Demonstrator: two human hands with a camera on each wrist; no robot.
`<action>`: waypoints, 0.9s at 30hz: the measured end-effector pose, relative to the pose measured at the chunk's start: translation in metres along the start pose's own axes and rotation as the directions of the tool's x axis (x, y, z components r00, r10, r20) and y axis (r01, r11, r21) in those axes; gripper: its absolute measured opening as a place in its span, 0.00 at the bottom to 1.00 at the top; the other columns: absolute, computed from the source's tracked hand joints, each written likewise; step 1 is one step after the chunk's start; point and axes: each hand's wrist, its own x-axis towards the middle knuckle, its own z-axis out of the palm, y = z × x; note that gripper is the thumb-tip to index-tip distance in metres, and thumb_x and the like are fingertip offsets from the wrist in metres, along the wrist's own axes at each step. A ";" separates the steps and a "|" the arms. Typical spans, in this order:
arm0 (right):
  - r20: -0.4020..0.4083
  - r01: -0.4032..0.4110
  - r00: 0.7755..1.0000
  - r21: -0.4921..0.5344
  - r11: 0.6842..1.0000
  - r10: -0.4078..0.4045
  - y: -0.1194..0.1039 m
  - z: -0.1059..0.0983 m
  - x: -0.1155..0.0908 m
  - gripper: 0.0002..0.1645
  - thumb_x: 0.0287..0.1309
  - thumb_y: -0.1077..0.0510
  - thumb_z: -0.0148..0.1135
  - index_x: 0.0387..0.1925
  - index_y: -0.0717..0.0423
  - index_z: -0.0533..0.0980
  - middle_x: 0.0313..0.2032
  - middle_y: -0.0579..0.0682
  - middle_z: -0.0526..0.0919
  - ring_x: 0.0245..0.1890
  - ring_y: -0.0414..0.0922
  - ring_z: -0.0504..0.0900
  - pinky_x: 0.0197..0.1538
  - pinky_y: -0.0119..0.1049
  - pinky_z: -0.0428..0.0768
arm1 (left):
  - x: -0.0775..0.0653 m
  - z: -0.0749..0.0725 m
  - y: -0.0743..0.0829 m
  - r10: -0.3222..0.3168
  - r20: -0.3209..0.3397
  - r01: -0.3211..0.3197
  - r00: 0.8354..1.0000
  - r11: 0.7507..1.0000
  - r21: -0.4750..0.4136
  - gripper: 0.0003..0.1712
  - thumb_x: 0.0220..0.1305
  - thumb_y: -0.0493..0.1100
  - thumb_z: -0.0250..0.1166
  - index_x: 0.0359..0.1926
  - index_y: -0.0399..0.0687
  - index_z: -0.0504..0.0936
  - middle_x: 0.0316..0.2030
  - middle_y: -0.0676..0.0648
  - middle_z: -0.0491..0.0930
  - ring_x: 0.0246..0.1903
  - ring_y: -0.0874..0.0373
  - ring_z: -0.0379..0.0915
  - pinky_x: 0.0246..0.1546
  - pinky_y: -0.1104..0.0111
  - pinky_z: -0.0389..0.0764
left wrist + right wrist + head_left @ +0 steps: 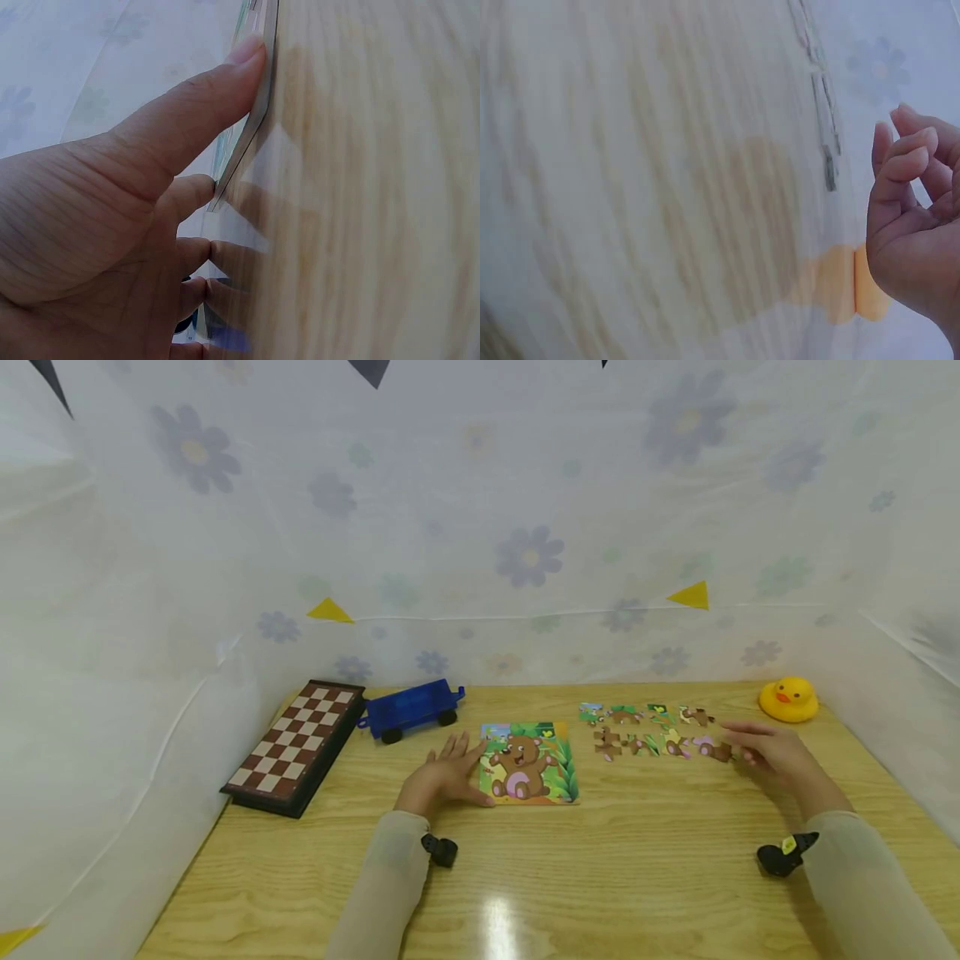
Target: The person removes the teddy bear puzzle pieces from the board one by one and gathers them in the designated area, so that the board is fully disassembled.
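A square puzzle board (pixel 536 777) with a brown bear picture lies flat mid-table. My left hand (pixel 448 777) rests at its left side, thumb on the lower left edge and fingers spread; in the left wrist view the thumb tip (pixel 251 56) presses the board's rim. To the right, several loose puzzle pieces (pixel 677 745) lie in two rows. Beside the right end of these rows hovers my right hand (pixel 776 758), and in the right wrist view its fingers (pixel 904 169) are loosely bent with nothing visible between them.
A folding checkerboard (pixel 300 739) lies at the far left, with a blue toy wagon (pixel 412 708) next to it. At the back right corner sits a yellow rubber duck (pixel 789 700). White flowered cloth (pixel 450 527) hangs behind and along both sides of the table.
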 end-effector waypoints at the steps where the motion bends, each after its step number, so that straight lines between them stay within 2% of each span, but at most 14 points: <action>1: 0.023 0.016 1.000 0.000 1.000 -0.016 -0.001 0.001 0.000 0.15 0.66 0.58 0.55 0.40 0.33 0.83 0.21 0.42 0.75 0.17 0.34 0.69 0.20 0.27 0.70 | 0.000 0.000 0.000 0.000 -0.001 0.000 1.000 1.000 0.001 0.59 0.52 0.64 0.68 0.75 0.57 0.42 0.74 0.41 0.29 0.72 0.44 0.22 0.66 0.42 0.34; 6: 0.107 0.103 0.989 0.037 0.994 -0.106 -0.004 0.011 0.003 0.19 0.68 0.62 0.51 0.45 0.36 0.82 0.28 0.43 0.77 0.19 0.36 0.70 0.21 0.28 0.71 | 0.000 0.001 -0.001 0.004 -0.008 -0.003 1.000 1.000 0.004 0.59 0.52 0.64 0.68 0.75 0.56 0.42 0.74 0.40 0.29 0.72 0.43 0.22 0.66 0.41 0.35; 9: 0.144 0.126 0.980 0.064 0.990 -0.134 -0.007 0.017 0.005 0.19 0.68 0.64 0.51 0.46 0.39 0.82 0.33 0.44 0.79 0.20 0.36 0.71 0.23 0.29 0.71 | 0.000 0.001 -0.001 0.005 -0.008 -0.005 1.000 1.000 0.004 0.59 0.52 0.64 0.68 0.75 0.56 0.42 0.74 0.40 0.29 0.72 0.43 0.22 0.66 0.41 0.35; 15: 0.196 0.141 0.968 0.080 0.987 -0.155 -0.014 0.035 0.008 0.18 0.68 0.64 0.50 0.49 0.45 0.81 0.26 0.45 0.77 0.19 0.36 0.71 0.21 0.32 0.66 | -0.001 0.001 0.000 0.007 -0.004 -0.007 1.000 1.000 0.001 0.59 0.52 0.64 0.68 0.75 0.56 0.42 0.74 0.41 0.29 0.72 0.44 0.22 0.66 0.42 0.34; 19: 0.205 0.155 0.966 0.042 0.987 -0.160 -0.018 0.052 0.009 0.16 0.68 0.63 0.51 0.49 0.46 0.81 0.29 0.45 0.76 0.20 0.36 0.72 0.21 0.31 0.67 | -0.001 0.001 0.000 0.009 -0.002 -0.009 1.000 1.000 -0.003 0.59 0.53 0.64 0.68 0.75 0.56 0.42 0.73 0.40 0.29 0.72 0.43 0.22 0.66 0.41 0.34; 23: 0.222 0.180 0.960 -0.015 0.983 -0.173 -0.020 0.070 0.011 0.14 0.68 0.61 0.53 0.49 0.46 0.79 0.29 0.46 0.77 0.21 0.38 0.72 0.25 0.31 0.74 | 0.000 0.001 -0.002 0.006 -0.003 -0.006 1.000 1.000 -0.004 0.59 0.53 0.64 0.68 0.75 0.56 0.42 0.74 0.41 0.29 0.72 0.43 0.22 0.66 0.41 0.34; 27: 0.251 0.182 0.953 -0.033 0.983 -0.168 -0.019 0.087 0.015 0.14 0.68 0.60 0.53 0.50 0.47 0.78 0.32 0.46 0.80 0.21 0.37 0.72 0.26 0.32 0.74 | 0.001 0.001 -0.003 0.009 -0.003 -0.009 1.000 1.000 -0.009 0.59 0.52 0.64 0.68 0.75 0.56 0.42 0.74 0.41 0.29 0.72 0.44 0.21 0.66 0.41 0.33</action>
